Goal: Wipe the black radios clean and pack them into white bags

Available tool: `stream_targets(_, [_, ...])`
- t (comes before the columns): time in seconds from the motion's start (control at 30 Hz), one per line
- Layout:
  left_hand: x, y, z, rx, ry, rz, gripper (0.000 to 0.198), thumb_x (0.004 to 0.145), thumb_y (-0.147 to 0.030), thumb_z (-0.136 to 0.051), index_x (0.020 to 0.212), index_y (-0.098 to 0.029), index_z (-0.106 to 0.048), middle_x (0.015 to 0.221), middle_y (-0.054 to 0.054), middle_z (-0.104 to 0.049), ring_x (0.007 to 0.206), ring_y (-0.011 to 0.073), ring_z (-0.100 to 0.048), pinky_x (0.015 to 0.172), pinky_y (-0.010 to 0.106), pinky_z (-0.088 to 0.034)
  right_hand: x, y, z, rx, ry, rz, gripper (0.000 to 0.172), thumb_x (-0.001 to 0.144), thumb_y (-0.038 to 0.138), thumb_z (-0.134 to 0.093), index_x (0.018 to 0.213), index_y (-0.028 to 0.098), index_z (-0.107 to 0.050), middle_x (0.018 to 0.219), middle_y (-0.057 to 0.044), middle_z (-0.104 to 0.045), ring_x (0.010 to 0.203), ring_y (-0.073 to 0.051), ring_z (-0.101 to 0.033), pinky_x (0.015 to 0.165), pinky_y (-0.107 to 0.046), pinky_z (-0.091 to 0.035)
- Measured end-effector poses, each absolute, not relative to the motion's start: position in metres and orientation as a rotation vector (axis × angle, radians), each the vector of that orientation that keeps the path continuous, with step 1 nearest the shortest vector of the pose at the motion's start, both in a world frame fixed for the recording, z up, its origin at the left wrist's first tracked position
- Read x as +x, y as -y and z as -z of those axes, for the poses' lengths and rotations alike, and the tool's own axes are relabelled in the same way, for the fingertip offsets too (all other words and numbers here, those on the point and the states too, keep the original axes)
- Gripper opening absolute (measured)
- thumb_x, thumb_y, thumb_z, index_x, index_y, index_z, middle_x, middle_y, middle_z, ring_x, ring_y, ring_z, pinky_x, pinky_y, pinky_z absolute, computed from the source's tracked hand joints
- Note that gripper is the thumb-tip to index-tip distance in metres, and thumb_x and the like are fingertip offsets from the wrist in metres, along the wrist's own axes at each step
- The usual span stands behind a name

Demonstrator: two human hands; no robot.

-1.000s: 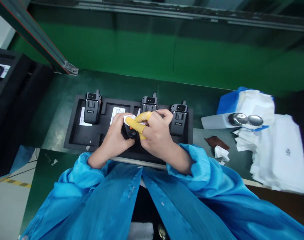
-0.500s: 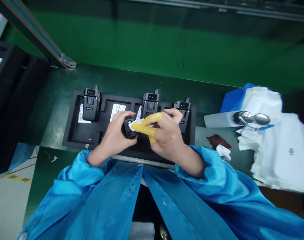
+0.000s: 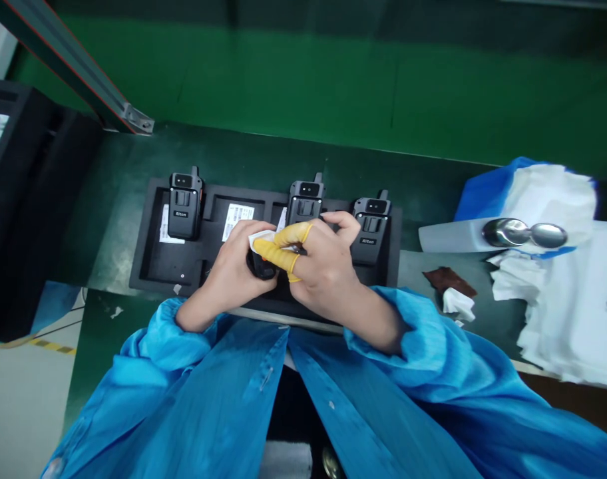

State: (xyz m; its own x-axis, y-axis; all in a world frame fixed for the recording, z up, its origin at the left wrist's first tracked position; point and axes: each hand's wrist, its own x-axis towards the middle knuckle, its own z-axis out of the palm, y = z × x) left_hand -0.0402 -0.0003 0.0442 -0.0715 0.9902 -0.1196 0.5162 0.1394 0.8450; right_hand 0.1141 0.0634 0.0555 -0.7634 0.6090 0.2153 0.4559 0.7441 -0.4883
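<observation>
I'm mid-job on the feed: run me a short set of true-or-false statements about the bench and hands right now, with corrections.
1. The left hand holds a black handheld device. True.
2. The yellow finger covers are on the left hand. False: they are on the right hand.
3. The right hand pinches a white wipe. True.
4. Only one radio is set in the black tray. False: three are, the left radio, the middle radio and the right radio.
5. The silver-topped bottle is left of the tray. False: it is to the right.
6. A crumpled tissue lies by the brown scrap. True.
</observation>
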Motion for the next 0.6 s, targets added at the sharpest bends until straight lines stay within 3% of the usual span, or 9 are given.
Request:
stream_targets(0.17, [-0.040, 0.000, -0.047, 1.480, -1.720, -0.781, 0.052, 0.060, -0.011, -0.064, 0.108, -0.025, -0.049, 0.110, 0.003, -0.058, 0.107, 0.0226, -0.057, 0.092, 0.039, -0.048, 0.126, -0.071, -0.059, -0.862, 2.583, -0.722, 0.040, 0.078, 0.009, -0.048, 0.097, 0.037, -0.069, 0.088, 0.004, -0.064, 0.084, -0.013, -0.050, 0.090, -0.041, -0.024])
stream_targets(0.33, [-0.041, -0.001, -0.050, 1.453, -1.752, -0.801, 0.048, 0.063, -0.012, -0.065, 0.107, -0.023, -0.050, 0.107, 0.002, -0.058, 0.104, 0.0210, -0.058, 0.093, 0.037, -0.048, 0.134, -0.080, -0.059, -1.050, 2.449, -0.634, 0.035, 0.083, 0.012, -0.049, 0.099, 0.036, -0.069, 0.087, 0.002, -0.062, 0.083, -0.014, -0.052, 0.085, -0.040, -0.026])
stream_targets(0.43, [-0.041, -0.001, -0.049, 1.478, -1.751, -0.816, 0.050, 0.063, -0.012, -0.065, 0.108, -0.023, -0.048, 0.108, 0.003, -0.058, 0.104, 0.0214, -0.058, 0.092, 0.038, -0.049, 0.126, -0.075, -0.059, -0.962, 2.439, -0.612, 0.033, 0.083, 0.012, -0.049, 0.096, 0.033, -0.069, 0.089, 0.001, -0.060, 0.084, -0.015, -0.052, 0.086, -0.041, -0.025])
stream_targets(0.6, [-0.040, 0.001, -0.045, 1.475, -1.734, -0.789, 0.051, 0.062, -0.013, -0.066, 0.109, -0.025, -0.047, 0.108, 0.003, -0.058, 0.106, 0.0227, -0.057, 0.092, 0.040, -0.049, 0.109, -0.060, -0.058, -0.875, 2.510, -0.510, 0.028, 0.082, 0.011, -0.049, 0.075, 0.029, -0.069, 0.081, 0.002, -0.057, 0.080, -0.014, -0.047, 0.090, -0.043, -0.023])
